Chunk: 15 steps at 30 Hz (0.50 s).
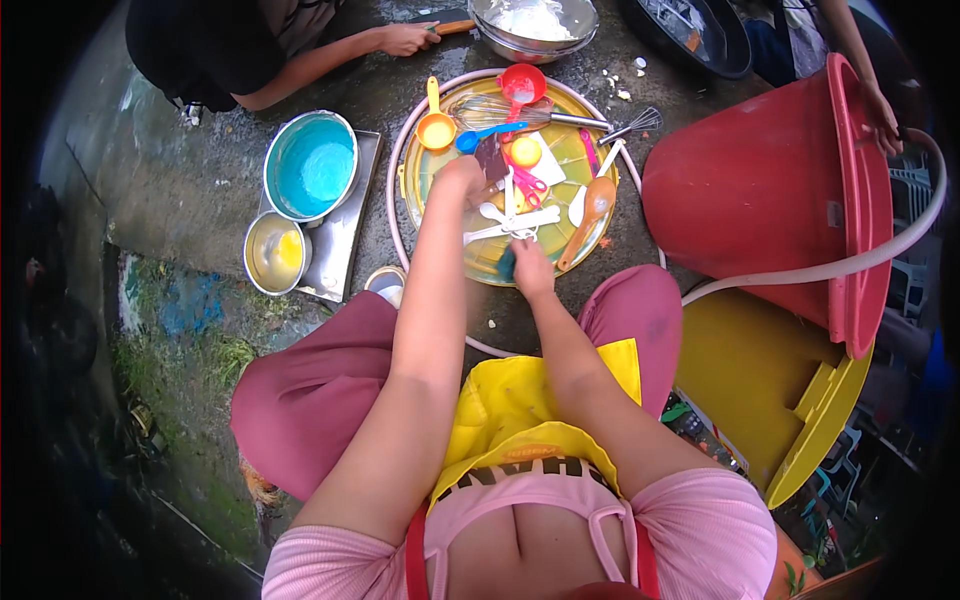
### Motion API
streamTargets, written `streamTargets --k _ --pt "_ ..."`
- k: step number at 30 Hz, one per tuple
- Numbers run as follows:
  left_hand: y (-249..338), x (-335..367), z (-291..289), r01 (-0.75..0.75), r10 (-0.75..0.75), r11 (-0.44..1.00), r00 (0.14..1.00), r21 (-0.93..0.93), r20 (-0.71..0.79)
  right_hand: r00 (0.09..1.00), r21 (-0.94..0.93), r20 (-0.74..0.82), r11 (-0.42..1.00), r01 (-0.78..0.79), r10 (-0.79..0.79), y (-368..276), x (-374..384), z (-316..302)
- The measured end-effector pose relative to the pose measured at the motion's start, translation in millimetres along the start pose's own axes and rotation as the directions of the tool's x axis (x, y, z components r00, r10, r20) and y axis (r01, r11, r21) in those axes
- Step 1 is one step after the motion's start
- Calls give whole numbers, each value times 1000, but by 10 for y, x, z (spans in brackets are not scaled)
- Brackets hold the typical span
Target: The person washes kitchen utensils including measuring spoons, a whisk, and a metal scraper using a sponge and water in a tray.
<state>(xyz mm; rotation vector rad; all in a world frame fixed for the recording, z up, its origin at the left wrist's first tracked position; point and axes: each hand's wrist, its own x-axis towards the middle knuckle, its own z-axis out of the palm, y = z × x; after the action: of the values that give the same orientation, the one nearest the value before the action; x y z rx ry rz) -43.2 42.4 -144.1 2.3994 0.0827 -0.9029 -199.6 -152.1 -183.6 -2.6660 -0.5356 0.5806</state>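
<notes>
My left hand (462, 178) reaches over a round yellow tray (428, 240), its fingers curled down beside a dark brown flat piece (489, 157). What they grip is hidden. At the tray's near side, my right hand (533, 269) is closed on a dark green scouring pad (507, 263). White measuring spoons (510, 226) lie just beyond it. Around them on the tray are a wooden spoon (597, 200), pink-handled utensils (530, 183), a yellow cup (525, 151), a blue scoop (469, 141), an orange scoop (436, 131), a red scoop (522, 82) and a wire whisk (480, 111).
To the left, a pot of turquoise liquid (315, 170) and a smaller metal bowl (275, 254) stand on a metal tray (352, 215). A big red tub (750, 185) and hose (800, 276) flank the right. Another person's hand (408, 39) holds a handle near stacked bowls (530, 45).
</notes>
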Motion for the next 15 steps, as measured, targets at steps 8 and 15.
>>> streamTargets --k 8,15 --pt "117 -364 -368 68 -56 711 998 -700 40 991 -48 -121 997 -60 54 -87 86 161" --pt "230 -392 -260 -13 93 557 995 -830 47 697 443 -599 888 -122 394 -298 606 -713"
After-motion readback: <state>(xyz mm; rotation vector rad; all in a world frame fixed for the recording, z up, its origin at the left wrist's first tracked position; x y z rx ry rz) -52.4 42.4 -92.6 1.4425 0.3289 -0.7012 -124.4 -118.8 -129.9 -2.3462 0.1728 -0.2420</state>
